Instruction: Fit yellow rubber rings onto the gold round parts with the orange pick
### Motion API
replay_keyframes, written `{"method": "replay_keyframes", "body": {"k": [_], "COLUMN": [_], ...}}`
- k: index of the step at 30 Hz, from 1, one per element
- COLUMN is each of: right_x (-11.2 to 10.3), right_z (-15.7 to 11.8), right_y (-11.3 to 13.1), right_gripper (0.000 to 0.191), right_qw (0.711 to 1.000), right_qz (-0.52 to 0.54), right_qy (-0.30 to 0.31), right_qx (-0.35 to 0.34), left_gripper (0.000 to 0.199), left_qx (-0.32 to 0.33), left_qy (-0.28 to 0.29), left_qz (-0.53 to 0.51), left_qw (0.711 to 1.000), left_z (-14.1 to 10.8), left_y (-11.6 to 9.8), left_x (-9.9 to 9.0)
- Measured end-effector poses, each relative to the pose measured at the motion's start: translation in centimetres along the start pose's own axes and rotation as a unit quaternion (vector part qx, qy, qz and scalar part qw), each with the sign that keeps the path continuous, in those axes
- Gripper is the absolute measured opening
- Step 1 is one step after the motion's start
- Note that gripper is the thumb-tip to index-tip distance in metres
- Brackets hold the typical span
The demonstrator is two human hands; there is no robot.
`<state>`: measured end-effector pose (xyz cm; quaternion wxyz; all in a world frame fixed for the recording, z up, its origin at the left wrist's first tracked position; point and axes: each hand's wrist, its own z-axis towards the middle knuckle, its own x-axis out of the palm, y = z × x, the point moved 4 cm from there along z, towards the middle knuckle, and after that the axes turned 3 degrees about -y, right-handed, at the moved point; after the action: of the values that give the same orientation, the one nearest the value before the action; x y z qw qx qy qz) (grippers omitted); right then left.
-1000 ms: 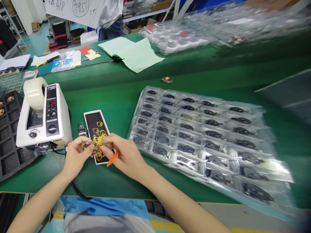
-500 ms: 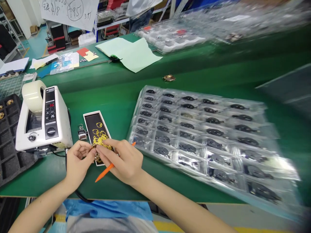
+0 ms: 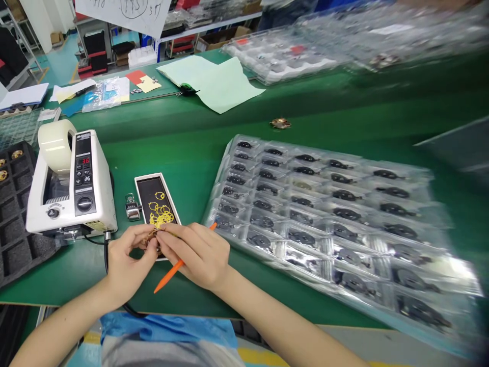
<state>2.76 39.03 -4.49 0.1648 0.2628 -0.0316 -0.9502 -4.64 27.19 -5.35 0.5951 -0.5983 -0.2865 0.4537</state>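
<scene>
Both hands meet over the near end of a white-rimmed black box [image 3: 176, 208] that holds yellow rings [image 3: 161, 213]. My left hand [image 3: 130, 262] pinches a small brass-coloured part [image 3: 152, 237] between thumb and fingers. The fingertips of my right hand [image 3: 202, 255] press on the same part from the other side. An orange pointed stick [image 3: 168, 277] is held in my right hand too, its tip slanting down to the left. Fingers hide much of the brass part. Left of the box lies a small metal counter [image 3: 133, 209].
A white tape dispenser [image 3: 86, 186] and a black foam tray [image 3: 23, 250] are at the left. Clear plastic trays with black parts [image 3: 305, 204] fill the right. Behind them lies another brass part [image 3: 280, 123]; green paper [image 3: 229, 86] lies further back.
The view has shifted a little, so the table items appear slightly further right. My left fingers have closed in more around the brass part; both hands stay on it.
</scene>
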Motion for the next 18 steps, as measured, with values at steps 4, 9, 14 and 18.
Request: {"method": "replay_keyframes", "body": {"k": [4, 9, 14, 18], "right_x": [0.09, 0.08, 0.22, 0.1], "right_z": [-0.27, -0.27, -0.19, 0.12], "right_y": [-0.01, 0.06, 0.15, 0.05], "right_gripper": [0.013, 0.01, 0.011, 0.011], "right_qw": [1.0, 1.0, 1.0, 0.998], "right_qz": [-0.003, -0.014, -0.014, 0.042], "right_qy": [0.007, 0.0, -0.006, -0.006], "right_qx": [-0.019, -0.027, -0.005, 0.037], "left_gripper": [0.017, 0.017, 0.017, 0.013], "left_qx": [0.001, 0.004, -0.034, -0.101], "left_qy": [0.001, 0.006, 0.013, 0.012], "left_qz": [0.006, 0.013, -0.009, -0.062], "left_qw": [1.0, 1.0, 0.999, 0.993], "left_z": [0.13, 0.13, 0.1, 0.67], "left_y": [-0.18, -0.22, 0.08, 0.37], "left_x": [0.02, 0.08, 0.21, 0.22]}}
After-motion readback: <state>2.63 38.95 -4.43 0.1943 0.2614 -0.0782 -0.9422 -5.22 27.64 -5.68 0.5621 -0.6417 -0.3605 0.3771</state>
